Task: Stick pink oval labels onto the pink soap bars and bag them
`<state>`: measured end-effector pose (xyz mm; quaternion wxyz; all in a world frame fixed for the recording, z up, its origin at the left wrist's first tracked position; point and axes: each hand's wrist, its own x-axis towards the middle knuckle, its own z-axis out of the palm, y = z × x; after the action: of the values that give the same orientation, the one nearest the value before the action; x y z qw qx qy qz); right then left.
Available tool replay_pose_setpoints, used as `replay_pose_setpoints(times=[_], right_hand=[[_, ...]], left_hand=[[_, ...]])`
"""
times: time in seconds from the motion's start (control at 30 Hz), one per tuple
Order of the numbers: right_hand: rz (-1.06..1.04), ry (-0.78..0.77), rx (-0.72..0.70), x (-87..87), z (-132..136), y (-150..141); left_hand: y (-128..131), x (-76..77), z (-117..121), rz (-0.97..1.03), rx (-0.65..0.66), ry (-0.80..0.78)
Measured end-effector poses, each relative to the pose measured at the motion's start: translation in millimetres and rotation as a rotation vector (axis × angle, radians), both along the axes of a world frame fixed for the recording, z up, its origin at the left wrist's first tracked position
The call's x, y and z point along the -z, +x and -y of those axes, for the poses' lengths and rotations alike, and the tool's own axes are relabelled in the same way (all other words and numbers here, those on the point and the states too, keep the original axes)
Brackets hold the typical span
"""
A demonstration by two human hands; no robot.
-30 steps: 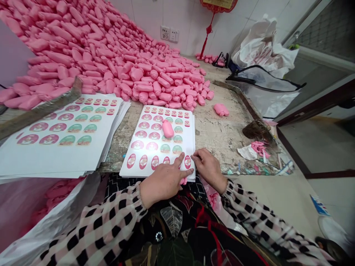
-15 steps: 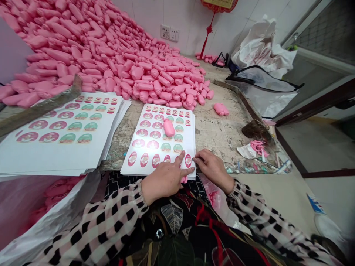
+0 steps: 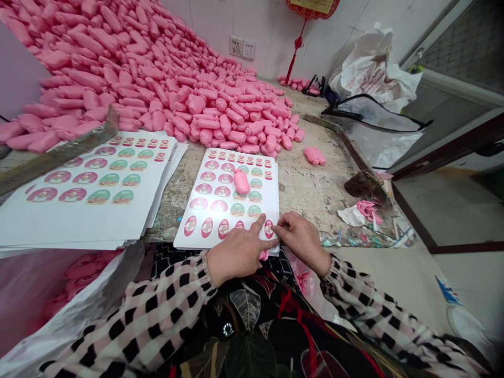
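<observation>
My left hand (image 3: 241,251) rests on the near right part of a sticker sheet (image 3: 185,240), thumb and index finger spread flat on the paper. A small pink bottle (image 3: 263,255) pokes out beneath that thumb; the curled fingers around it are mostly hidden. At the sheet's right edge, my right hand (image 3: 301,239) pinches the rim of a pink oval sticker (image 3: 269,229), the last of the bottom row. Another pink bottle (image 3: 241,181) lies on top of the sheet, over some green and pink labels.
Behind the sheets rises a large heap of pink bottles (image 3: 177,100). More sticker sheets (image 3: 79,226) are stacked at left under a taped bar (image 3: 59,152). One pink bottle (image 3: 314,156) lies apart at right. Scraps (image 3: 368,210) and a brown taped lump (image 3: 365,186) sit near the table's right edge.
Both hands stay almost in place at the oval sticker, the right fingers shifting only slightly at its edge. The view itself moves a little.
</observation>
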<state>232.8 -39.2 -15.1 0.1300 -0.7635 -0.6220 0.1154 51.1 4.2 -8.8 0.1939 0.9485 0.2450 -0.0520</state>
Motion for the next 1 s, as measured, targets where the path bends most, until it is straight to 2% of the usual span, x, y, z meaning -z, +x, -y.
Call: replay_pose_setpoints(times=[0.23,0.43,0.57,0.63,0.7,0.77,0.83,0.87,0.93,1.0], right_hand=[[0.040,0.085,-0.023,-10.5,5.0,-9.8],[-0.082,0.177,0.128,-20.1,4.0,-1.5],[-0.244,0.241,0.190,-16.1,0.2,11.6],[-0.397,0.302,0.230,-15.1,-2.0,13.5],[-0.582,0.358,0.251,-17.2,-3.7,8.3],[-0.732,0.383,0.223,-21.7,-4.2,-4.1],[-0.805,0.372,0.141,-26.0,-3.4,-20.4],[-0.815,0.356,0.091,-27.3,-2.8,-28.5],[-0.798,0.329,0.000,-26.9,-1.6,-41.9],[-0.755,0.316,-0.053,-23.5,-1.3,-50.0]], left_hand=[[-0.7,-1.7,1.2,0.009,-0.020,-0.004],[-1.7,1.5,4.1,0.037,-0.033,-0.001],[-9.5,-2.0,3.2,0.150,-0.085,-0.115],[-13.3,-4.1,1.3,0.342,-0.209,-0.269],[-14.8,-5.9,-1.1,0.583,-0.412,-0.547],[-13.6,-7.2,-3.5,0.807,-0.607,-0.951],[-11.0,-7.3,-5.8,0.971,-0.747,-1.370],[-9.7,-6.8,-6.8,1.034,-0.807,-1.532],[-7.9,-4.9,-8.1,1.103,-0.917,-1.722],[-7.6,-2.5,-8.4,1.120,-0.967,-1.791]])
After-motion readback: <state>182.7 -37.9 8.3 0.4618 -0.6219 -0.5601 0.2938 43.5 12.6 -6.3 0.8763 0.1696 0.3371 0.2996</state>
